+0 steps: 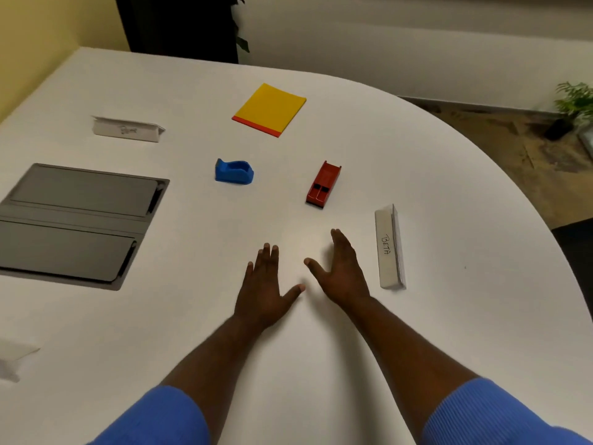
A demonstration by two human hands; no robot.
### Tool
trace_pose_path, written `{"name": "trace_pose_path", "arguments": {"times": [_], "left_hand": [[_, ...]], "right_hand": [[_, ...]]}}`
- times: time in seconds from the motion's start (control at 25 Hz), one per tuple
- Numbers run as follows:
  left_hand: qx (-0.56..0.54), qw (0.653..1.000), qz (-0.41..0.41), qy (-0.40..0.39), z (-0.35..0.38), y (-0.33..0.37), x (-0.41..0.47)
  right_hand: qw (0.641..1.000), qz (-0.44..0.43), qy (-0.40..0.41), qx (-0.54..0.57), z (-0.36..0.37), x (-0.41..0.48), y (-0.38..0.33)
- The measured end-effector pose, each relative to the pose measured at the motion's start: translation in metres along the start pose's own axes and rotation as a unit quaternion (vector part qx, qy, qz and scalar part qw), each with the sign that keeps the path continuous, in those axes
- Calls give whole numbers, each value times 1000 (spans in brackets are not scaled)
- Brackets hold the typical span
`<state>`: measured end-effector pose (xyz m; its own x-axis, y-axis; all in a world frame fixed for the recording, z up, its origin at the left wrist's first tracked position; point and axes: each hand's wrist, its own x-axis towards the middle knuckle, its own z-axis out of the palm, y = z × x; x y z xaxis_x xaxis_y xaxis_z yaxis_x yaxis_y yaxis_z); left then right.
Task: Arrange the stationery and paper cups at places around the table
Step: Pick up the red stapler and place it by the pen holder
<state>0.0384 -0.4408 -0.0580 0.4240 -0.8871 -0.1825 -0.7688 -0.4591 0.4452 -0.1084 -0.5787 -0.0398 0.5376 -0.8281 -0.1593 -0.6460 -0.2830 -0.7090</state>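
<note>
We see the left hand [263, 290] spread palm down low over the white surface [449, 220]. Its fingers [269, 256] are straight and close together, the thumb is angled out to the right, and it holds nothing. Just beside it, the right hand [343, 274] is tilted partly on edge, with fingers [341, 240] straight, thumb apart and nothing in its grasp. The two thumbs come near each other without touching. We cannot tell whether either palm presses down.

Beyond the hands, the stationery sits well apart. A red oblong piece [323, 184] lies ahead of the right hand, and a blue tape dispenser [234, 171] lies to its left. Farther back is a yellow notepad [269, 109] with a red strip along its near edge.

A folded name card marked BETA [390, 247] stands just right of the right hand. Another card [128, 129], its writing blurred, stands far left behind a grey recessed panel [77, 220].
</note>
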Motion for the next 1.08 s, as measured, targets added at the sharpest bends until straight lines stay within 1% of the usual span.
{"name": "trace_pose_path", "arguments": {"times": [0.08,0.24,0.4,0.52,0.6,0.72,0.84,1.0,1.08], "left_hand": [[-9,1000,10,-2,12,2,30],[27,999,27,17,25,9,91],[-9,999,35,37,23,21,152],[-39,998,16,42,17,31,186],[-52,998,17,35,13,34,193],[-26,999,38,30,12,30,175],[-45,998,45,28,19,27,131],[-89,995,46,28,27,27,41],[-87,995,51,12,36,23,-6]], "right_hand": [[1000,3,7,8,9,23,6],[999,16,35,29,22,71,11],[994,28,81,74,25,118,3],[991,4,102,86,24,138,-3],[991,-24,96,84,26,141,-6],[992,-31,81,86,29,126,-11],[991,-16,87,97,37,91,-14],[993,39,61,90,46,19,-14],[993,70,55,74,47,-14,-11]]}}
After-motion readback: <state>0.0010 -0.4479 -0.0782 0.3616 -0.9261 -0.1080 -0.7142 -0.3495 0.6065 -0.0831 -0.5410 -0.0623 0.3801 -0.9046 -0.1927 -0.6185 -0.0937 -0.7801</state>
